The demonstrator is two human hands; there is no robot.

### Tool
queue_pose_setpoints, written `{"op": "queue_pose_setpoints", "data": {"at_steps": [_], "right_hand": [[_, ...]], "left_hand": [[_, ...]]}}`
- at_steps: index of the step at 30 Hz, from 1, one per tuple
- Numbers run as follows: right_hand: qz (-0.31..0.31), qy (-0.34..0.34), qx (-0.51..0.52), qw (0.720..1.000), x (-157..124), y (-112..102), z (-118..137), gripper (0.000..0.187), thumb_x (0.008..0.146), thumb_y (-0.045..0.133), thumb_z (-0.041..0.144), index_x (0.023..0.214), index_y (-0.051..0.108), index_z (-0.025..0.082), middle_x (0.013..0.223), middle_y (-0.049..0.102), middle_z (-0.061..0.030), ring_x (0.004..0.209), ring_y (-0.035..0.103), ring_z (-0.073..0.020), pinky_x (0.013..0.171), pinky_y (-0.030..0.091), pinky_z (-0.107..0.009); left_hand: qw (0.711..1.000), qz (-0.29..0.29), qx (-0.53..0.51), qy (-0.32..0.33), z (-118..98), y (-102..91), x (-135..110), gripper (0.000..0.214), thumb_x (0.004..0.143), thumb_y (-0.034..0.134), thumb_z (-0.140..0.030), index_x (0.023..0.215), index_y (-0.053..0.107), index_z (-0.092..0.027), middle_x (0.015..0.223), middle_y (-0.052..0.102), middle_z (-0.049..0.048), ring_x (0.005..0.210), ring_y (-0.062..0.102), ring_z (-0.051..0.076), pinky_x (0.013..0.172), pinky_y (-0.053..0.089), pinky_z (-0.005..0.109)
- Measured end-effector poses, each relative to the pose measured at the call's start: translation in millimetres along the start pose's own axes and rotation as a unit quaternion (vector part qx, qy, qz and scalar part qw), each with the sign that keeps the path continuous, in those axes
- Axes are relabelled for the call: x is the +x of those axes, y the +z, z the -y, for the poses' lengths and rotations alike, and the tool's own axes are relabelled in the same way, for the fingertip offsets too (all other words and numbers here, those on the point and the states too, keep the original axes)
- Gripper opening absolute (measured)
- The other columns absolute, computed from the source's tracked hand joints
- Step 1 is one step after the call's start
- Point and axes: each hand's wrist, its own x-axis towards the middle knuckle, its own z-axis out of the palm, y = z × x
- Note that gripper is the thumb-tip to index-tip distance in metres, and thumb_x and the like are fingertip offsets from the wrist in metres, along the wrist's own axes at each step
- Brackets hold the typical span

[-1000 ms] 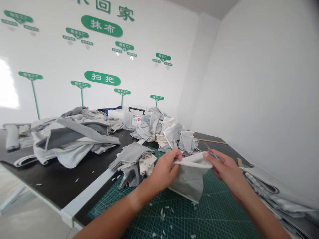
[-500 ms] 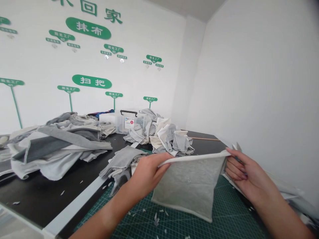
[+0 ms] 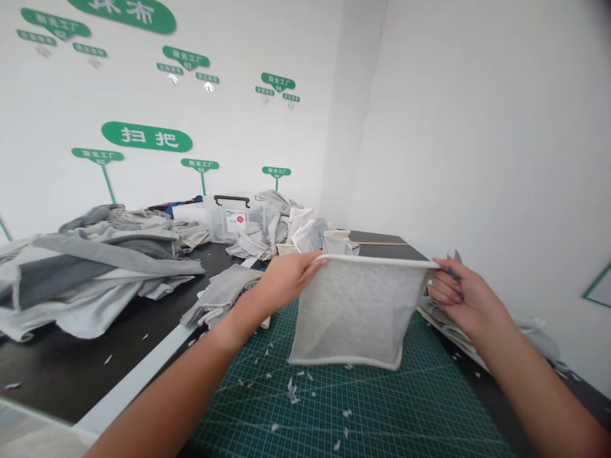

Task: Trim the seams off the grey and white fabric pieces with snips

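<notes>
A grey cloth [image 3: 356, 312] with a pale hemmed edge is stretched between my two hands, hanging above a green cutting mat [image 3: 396, 407]. My left hand [image 3: 291, 275] pinches its upper left corner between thumb and fingers. At the upper right corner, my right hand [image 3: 461, 296] grips the same cloth with its fingers curled. Metal blades [image 3: 456, 256] and a bit of blue stick out of that hand, apparently small scissors held in the palm; most of the tool is hidden. Small pale scraps [image 3: 292, 391] lie on the mat below the cloth.
A large heap of grey and white cloths [image 3: 95, 267] covers the black table's left side. Behind my left hand lie folded cloths [image 3: 224, 289]. A clear lidded box [image 3: 236, 219] stands at the back beside another cloth pile [image 3: 305, 230]. More cloths [image 3: 446, 318] lie beyond the mat, at right.
Both hands have raised the cloth slightly, and its lower edge now hangs more level. The view has shifted to the right and downward.
</notes>
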Motion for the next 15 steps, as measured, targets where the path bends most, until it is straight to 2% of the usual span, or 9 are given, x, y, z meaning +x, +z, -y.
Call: {"op": "queue_pose_setpoints", "data": {"at_steps": [2, 4, 6, 8, 10, 13, 15], "right_hand": [[0.005, -0.028, 0.003, 1.0, 2.6, 4.4, 10.1, 0.045, 0.084, 0.073, 0.029, 0.059, 0.035, 0.025, 0.048, 0.018, 0.01, 0.042, 0.01, -0.0069, 0.037, 0.012, -0.028], [0.005, -0.05, -0.003, 0.999, -3.9, 7.0, 15.3, 0.044, 0.087, 0.072, 0.029, 0.06, 0.037, 0.026, 0.051, 0.016, 0.0096, 0.043, 0.009, -0.0075, 0.039, 0.011, -0.03], [-0.001, -0.048, -0.019, 0.999, -18.1, 5.2, 10.2, 0.044, 0.09, 0.07, 0.031, 0.062, 0.038, 0.026, 0.053, 0.014, 0.0095, 0.045, 0.008, -0.0079, 0.041, 0.011, -0.032], [-0.006, -0.011, -0.044, 0.999, -37.3, -1.8, -6.8, 0.047, 0.09, 0.071, 0.035, 0.062, 0.034, 0.026, 0.054, 0.014, 0.0098, 0.046, 0.007, -0.0082, 0.041, 0.01, -0.032], [-0.005, 0.055, -0.089, 0.995, -58.8, -12.4, -31.7, 0.052, 0.086, 0.076, 0.04, 0.063, 0.031, 0.026, 0.054, 0.015, 0.0102, 0.046, 0.007, -0.0081, 0.041, 0.01, -0.03], [-0.007, 0.152, -0.17, 0.974, -89.7, -30.8, -69.6, 0.052, 0.08, 0.079, 0.044, 0.063, 0.034, 0.024, 0.052, 0.021, 0.0098, 0.044, 0.014, -0.0072, 0.041, 0.013, -0.026], [-0.013, 0.191, -0.203, 0.96, -105.9, -45.4, -88.6, 0.054, 0.08, 0.078, 0.046, 0.06, 0.033, 0.024, 0.05, 0.025, 0.0086, 0.042, 0.018, -0.0071, 0.039, 0.018, -0.024]], "left_hand": [[0.996, -0.073, 0.057, -0.007, 5.9, -3.0, 14.4, 0.041, 0.105, 0.033, -0.047, 0.107, 0.066, -0.024, 0.085, 0.069, 0.0028, 0.079, 0.063, 0.02, 0.072, 0.043, 0.027], [0.988, -0.133, 0.072, -0.001, 10.2, -5.5, 17.7, 0.036, 0.106, 0.035, -0.042, 0.118, 0.065, -0.026, 0.102, 0.071, 0.0037, 0.094, 0.065, 0.021, 0.079, 0.045, 0.028], [0.988, -0.147, 0.05, 0.012, 15.2, -1.9, 8.4, 0.033, 0.105, 0.038, -0.034, 0.125, 0.063, -0.028, 0.116, 0.069, 0.0035, 0.106, 0.063, 0.021, 0.087, 0.047, 0.03], [0.994, -0.1, 0.016, 0.026, 22.2, 9.3, -10.6, 0.032, 0.103, 0.04, -0.026, 0.125, 0.064, -0.029, 0.121, 0.069, 0.0027, 0.11, 0.062, 0.02, 0.093, 0.047, 0.032], [0.999, -0.014, -0.012, 0.033, 29.8, 24.9, -34.6, 0.034, 0.1, 0.044, -0.02, 0.123, 0.066, -0.03, 0.121, 0.069, 0.002, 0.11, 0.063, 0.02, 0.096, 0.047, 0.032], [0.993, 0.114, -0.035, 0.027, 37.1, 44.4, -69.1, 0.036, 0.094, 0.048, -0.014, 0.116, 0.07, -0.031, 0.116, 0.071, 0.0018, 0.106, 0.065, 0.021, 0.095, 0.048, 0.033], [0.983, 0.173, -0.061, 0.019, 37.6, 48.9, -86.5, 0.038, 0.093, 0.047, -0.012, 0.115, 0.071, -0.031, 0.112, 0.073, 0.0019, 0.104, 0.066, 0.022, 0.095, 0.049, 0.034]]}}
